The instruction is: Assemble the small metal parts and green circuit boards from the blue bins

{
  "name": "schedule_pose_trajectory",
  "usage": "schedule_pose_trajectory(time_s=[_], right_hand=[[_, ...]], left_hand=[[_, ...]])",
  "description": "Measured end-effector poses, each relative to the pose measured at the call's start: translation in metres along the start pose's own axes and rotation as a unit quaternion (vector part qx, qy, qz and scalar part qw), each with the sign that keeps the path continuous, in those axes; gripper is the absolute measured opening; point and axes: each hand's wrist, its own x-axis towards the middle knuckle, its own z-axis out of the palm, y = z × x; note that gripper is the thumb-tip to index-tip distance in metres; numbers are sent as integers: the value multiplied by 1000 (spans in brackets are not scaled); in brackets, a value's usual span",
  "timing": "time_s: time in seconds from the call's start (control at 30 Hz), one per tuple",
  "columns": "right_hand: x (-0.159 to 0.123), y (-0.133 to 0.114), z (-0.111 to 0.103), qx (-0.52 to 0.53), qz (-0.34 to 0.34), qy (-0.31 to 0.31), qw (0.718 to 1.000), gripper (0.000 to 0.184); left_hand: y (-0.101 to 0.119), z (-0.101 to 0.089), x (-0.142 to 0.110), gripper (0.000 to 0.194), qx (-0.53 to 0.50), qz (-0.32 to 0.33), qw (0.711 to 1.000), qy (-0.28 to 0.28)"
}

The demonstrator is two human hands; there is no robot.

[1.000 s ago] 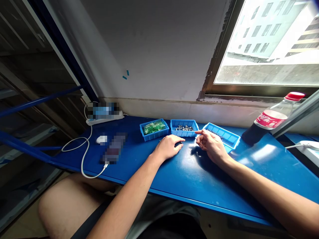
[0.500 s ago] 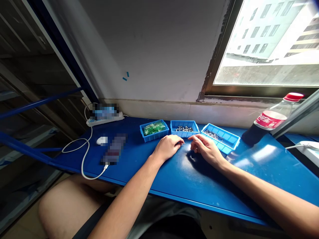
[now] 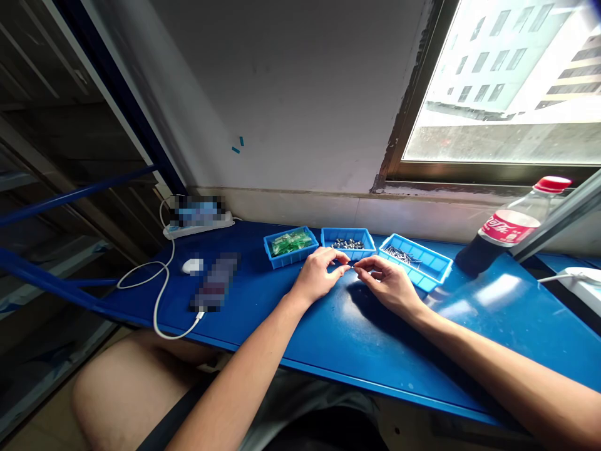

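Observation:
My left hand (image 3: 319, 273) is over the blue table with thumb and fingers closed in a pinch. Facing it, my right hand (image 3: 389, 283) pinches too, the fingertips of both almost touching. A tiny pale glint shows between them, too small to name. Just behind the hands stands a blue bin (image 3: 348, 254) of small shiny metal pieces (image 3: 348, 243). Left of it, a second bin (image 3: 293, 256) holds green pieces (image 3: 292, 241). Beyond my right hand, a third bin (image 3: 439, 266) contains thin metal pins or nails (image 3: 400, 254).
A cola bottle (image 3: 509, 224) stands at the right by the window. On the left of the table (image 3: 328, 338) lie a blurred phone (image 3: 216, 282) with a white cable (image 3: 162, 300), a small white case (image 3: 191, 266) and a power strip (image 3: 200, 227). A wall rises behind.
My right hand has moved left from beside the pin bin until its fingertips meet those of my left hand. A thin pale tip poked from my left fingers half a second ago.

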Motion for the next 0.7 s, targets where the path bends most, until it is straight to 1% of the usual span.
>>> schedule_pose_trajectory(time_s=[0.07,0.13,0.2,0.3,0.4,0.47,0.57,0.63,0.7], right_hand=[[0,1,0,-7,-3,21,1000,29],[0,1,0,-8,-12,25,1000,28],[-1,0,0,-8,-28,14,999,27],[-3,-3,1,-20,-62,-21,998,23],[-4,-5,2,-29,-86,-50,995,19],[-4,-6,2,-23,-76,-48,996,20],[-2,-6,1,-11,-41,-27,999,26],[0,-7,0,-5,-26,-25,999,30],[1,-7,0,-3,-25,-41,999,31]], left_hand=[[-1,0,-1,13,29,2,1000,2],[0,1,-1,22,16,-9,1000,-23],[2,1,-2,27,-8,-18,999,-49],[4,1,-2,25,-24,-22,997,-68],[4,0,-1,18,-33,-38,997,-60],[3,0,0,13,-43,-50,997,-50],[2,1,-1,7,-59,-63,995,-46],[1,2,-3,12,-47,-60,996,-50],[0,2,-4,14,-21,-50,997,-63]])
